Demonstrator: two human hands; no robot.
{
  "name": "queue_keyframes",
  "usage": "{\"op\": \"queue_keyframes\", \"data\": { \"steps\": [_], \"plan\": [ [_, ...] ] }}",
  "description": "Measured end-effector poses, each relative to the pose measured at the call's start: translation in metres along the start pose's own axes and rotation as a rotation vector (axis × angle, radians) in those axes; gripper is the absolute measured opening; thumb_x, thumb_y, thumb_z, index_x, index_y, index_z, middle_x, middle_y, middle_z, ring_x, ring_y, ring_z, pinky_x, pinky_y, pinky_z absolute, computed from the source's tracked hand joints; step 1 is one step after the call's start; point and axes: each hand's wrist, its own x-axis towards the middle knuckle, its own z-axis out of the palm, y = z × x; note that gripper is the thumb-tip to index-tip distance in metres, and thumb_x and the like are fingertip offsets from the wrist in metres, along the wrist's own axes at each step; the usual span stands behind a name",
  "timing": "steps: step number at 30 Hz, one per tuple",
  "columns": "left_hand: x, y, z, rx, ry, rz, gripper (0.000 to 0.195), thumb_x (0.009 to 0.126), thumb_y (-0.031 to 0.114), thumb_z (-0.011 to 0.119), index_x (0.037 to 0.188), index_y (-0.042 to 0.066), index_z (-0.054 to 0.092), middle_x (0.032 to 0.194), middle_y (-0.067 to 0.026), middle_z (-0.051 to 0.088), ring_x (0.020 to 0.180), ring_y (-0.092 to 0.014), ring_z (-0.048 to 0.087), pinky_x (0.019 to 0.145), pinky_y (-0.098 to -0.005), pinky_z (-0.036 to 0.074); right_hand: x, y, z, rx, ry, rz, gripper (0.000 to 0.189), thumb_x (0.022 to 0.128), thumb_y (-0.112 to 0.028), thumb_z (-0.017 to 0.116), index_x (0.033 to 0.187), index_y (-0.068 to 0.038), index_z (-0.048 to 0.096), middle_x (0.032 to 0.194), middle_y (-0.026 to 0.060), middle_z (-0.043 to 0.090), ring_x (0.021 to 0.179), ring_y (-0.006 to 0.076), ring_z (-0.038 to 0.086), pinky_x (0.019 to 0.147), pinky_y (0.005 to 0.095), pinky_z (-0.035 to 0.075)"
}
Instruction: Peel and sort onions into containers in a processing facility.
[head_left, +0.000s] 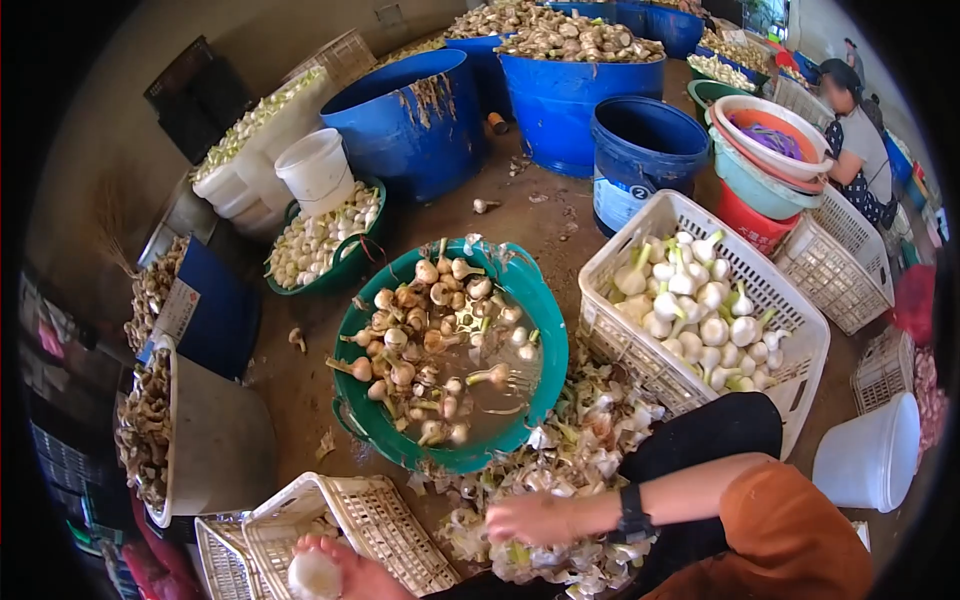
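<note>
My left hand (369, 576) grips a white, peeled garlic bulb (313, 574) at the bottom edge, over a white plastic crate (390, 517). My right hand (536, 517), with a black watch (634, 510) on its wrist, hovers over or touches a heap of garlic skins (592, 420). Its fingers are curled and blurred, and whatever may be inside them is hidden. Beyond the heap sits a green tub (551, 322) of murky water with several unpeeled garlic bulbs (401, 371). Cleaned garlic bulbs (712, 330) lie in a white crate (806, 360) on the right.
Large blue tubs (585, 112) heaped with garlic stand at the back. A dark blue bucket (649, 161) and stacked basins (765, 161) are behind the right crate. On the left are a green basket (382, 202) and a grey-white bin (217, 442). A person (862, 142) works at far right.
</note>
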Motion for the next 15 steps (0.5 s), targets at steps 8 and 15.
{"op": "queue_keyframes", "data": {
  "steps": [8, 15],
  "plan": [
    [-0.036, -0.069, -0.047, -0.077, 0.268, -0.735, 0.051, 0.091, 0.038, 0.047, 0.131, 0.008, 0.039, 0.107, -0.0115, 0.059, 0.095, -0.025, 0.057, 0.085, -0.0399, 0.046, 0.119, 0.234, -0.089, -0.621, 0.945, 0.352, 0.010, 0.074, -0.011, 0.052, 0.068, -0.005, 0.056, 0.068, 0.0150, 0.056, 0.064, 0.0322, 0.054, 0.056, 0.0423, 0.042],
    [-0.023, -0.077, -0.055, 0.427, 0.179, -0.740, 0.041, 0.092, 0.026, 0.048, 0.128, 0.006, 0.040, 0.109, -0.0127, 0.055, 0.094, -0.024, 0.055, 0.082, -0.0378, 0.046, 0.120, 0.278, -0.047, -0.395, -0.111, 1.005, 0.026, 0.076, -0.022, 0.055, 0.100, -0.014, 0.065, 0.090, 0.0122, 0.065, 0.089, 0.0277, 0.062, 0.073, 0.0389, 0.047]
  ]
}}
